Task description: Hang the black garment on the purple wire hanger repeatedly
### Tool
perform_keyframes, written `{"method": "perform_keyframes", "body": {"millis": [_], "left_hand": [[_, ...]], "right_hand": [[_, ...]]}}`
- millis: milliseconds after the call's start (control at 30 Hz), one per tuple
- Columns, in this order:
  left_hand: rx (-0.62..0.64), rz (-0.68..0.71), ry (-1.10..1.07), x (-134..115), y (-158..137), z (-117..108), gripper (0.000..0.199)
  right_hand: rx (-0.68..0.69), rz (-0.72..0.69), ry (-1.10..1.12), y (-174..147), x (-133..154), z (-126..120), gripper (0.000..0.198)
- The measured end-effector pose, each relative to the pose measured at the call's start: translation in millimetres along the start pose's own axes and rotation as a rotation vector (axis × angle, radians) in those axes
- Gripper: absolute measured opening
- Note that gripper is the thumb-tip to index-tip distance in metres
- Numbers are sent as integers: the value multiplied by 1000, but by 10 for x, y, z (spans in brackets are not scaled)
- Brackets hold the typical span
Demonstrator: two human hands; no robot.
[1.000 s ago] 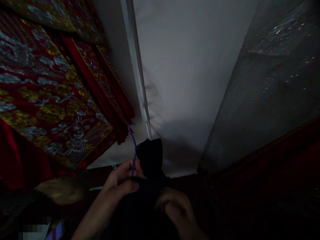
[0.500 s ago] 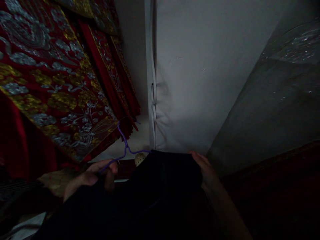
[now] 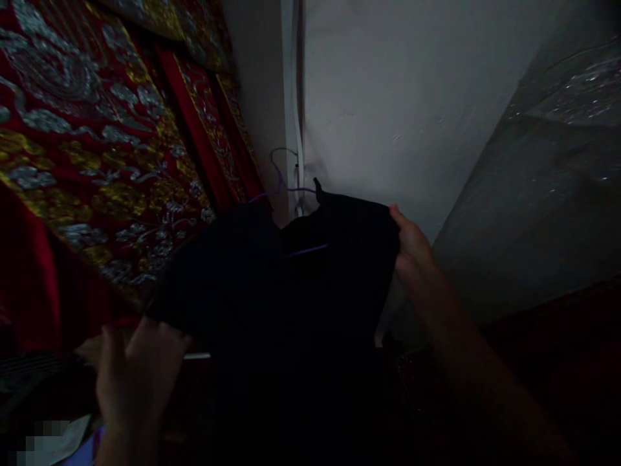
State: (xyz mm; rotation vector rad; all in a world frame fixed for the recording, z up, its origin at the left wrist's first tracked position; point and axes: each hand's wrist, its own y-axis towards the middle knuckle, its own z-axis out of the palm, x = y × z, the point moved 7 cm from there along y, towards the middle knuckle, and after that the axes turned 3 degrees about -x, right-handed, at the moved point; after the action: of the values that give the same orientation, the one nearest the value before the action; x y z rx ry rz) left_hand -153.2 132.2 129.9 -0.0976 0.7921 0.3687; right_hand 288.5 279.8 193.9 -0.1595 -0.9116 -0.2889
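Note:
A dark short-sleeved shirt point(image 3: 291, 310), nearly black in the dim light, hangs spread on a purple wire hanger point(image 3: 281, 184). The hanger's hook rises in front of the wall corner; whether it rests on anything I cannot tell. My left hand point(image 3: 145, 356) is closed at the sleeve end on the left, its fingertips partly lost in the dark cloth. With my right hand point(image 3: 412, 243) I pinch the shirt at the right shoulder. Part of the hanger's lower bar shows through the neck opening.
On the left hangs a red cloth point(image 3: 121, 149) with gold and silver embroidery. Behind the shirt is a pale wall point(image 3: 388, 110) with a white cable point(image 3: 298, 97) down its corner. Clear plastic sheeting point(image 3: 572, 123) covers the right side. Papers lie at bottom left.
The shirt and hanger have moved up, and both shoulders now lie over the hanger. My left hand went from the hanger's arm down to the left sleeve. My right hand rose with the shoulder.

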Motion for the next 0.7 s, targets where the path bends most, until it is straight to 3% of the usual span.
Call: {"method": "perform_keyframes", "body": {"millis": [100,233,333,467,567,633,700], "left_hand": [[-70,17,144,212,41,-84,55],[-182,-93,377,746,-122,-224,65],[-156,-163,498,1129,-309,-222,62],[-265,-102,389,1372,-457,-254,54],[-393,-133,311,1464,-532,-341,52],[-433,-178,309,1493,-580,-404,49],[-448,-207,327,1493,-632,-478,46]], "right_hand": [[-51,-32,43,-109,-125,-240,28],[-109,-59,35,-413,-408,-560,27],[-199,-126,33,-576,-507,-673,29],[-284,-365,-96,-835,-532,-714,41],[-398,-577,-303,-1273,-740,-799,50],[-325,-486,-406,-1499,-1106,-806,39],[-203,-265,-434,-1614,-1546,-781,35]]}}
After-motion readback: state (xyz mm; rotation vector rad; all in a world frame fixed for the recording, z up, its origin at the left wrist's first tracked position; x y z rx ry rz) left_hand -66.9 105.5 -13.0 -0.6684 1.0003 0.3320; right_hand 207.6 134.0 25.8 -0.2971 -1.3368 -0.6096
